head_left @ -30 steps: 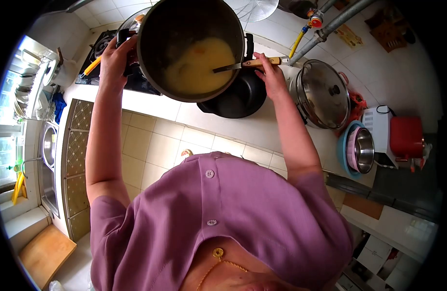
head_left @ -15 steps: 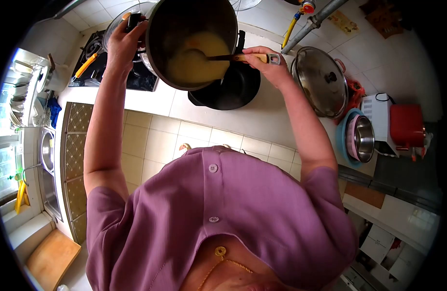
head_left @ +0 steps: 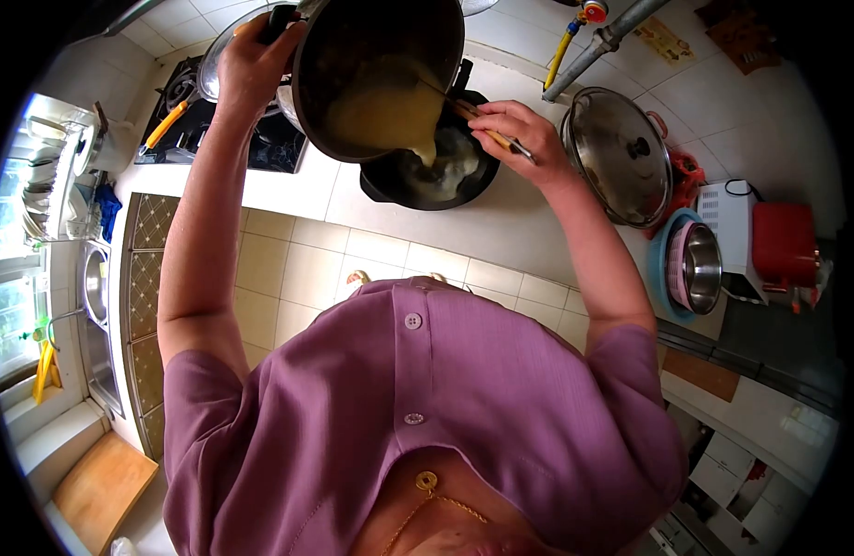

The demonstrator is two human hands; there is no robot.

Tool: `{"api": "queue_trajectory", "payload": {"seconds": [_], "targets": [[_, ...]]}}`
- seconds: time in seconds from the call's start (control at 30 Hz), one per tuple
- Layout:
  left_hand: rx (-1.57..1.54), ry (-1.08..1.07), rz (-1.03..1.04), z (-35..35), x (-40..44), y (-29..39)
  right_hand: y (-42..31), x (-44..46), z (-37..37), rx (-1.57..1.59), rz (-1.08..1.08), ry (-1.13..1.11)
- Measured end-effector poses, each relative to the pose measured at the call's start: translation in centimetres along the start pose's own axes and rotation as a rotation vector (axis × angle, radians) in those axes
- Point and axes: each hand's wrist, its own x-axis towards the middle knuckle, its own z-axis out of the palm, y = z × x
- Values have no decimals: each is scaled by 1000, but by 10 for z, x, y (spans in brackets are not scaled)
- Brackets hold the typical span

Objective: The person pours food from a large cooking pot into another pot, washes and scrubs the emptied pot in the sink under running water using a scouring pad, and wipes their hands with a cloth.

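My left hand [head_left: 260, 60] is closed round the black handle of a large dark pot [head_left: 381, 37], which is tilted up on its side. Pale yellow soup [head_left: 381, 116] runs over its rim in a thick stream. It falls into a smaller black pot [head_left: 381, 185] on the counter, where liquid and foam spread over the bottom. My right hand [head_left: 520, 134] grips the wooden handle of a ladle [head_left: 464, 108]. The ladle's head is inside the tilted pot, hidden in the soup.
A gas stove [head_left: 279, 144] with a glass lid [head_left: 214, 69] is at the left. Right of the pots stands a large lidded pan [head_left: 621, 153], then a blue basin [head_left: 663, 269] holding a steel bowl [head_left: 702, 269]. A grey pipe [head_left: 594, 51] runs along the back wall.
The large pot has tipped further, and soup now pours into the black pot, which looked dark inside before. My right hand has turned the ladle's handle downward.
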Motion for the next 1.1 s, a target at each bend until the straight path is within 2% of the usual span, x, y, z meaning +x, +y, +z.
{"api": "queue_trajectory", "payload": {"seconds": [0.27, 0.43, 0.5, 0.6, 0.73, 0.9, 0.97, 1.0, 1.1], "targets": [[31, -5, 57, 7, 7, -5, 22, -4, 8, -264, -154, 29], [123, -11, 110, 8, 9, 1, 29, -6, 21, -217, -128, -9], [324, 18, 122, 12, 4, 12, 28, -6, 23, -212, -135, -10], [315, 36, 234, 14, -1, 14, 23, -9, 24, -219, -121, -57], [198, 6, 192, 17, -1, 15, 21, -15, 26, -200, -187, -93], [507, 64, 234, 26, -15, 34, 12, -29, 22, -201, -226, -172], [492, 68, 296, 29, -18, 34, 9, -39, 17, -274, -234, -283], [476, 70, 358, 31, -20, 33, 4, -43, 13, -274, -235, -283], [455, 84, 374, 37, -27, 33, -9, -54, -2, -314, -290, -280]]}}
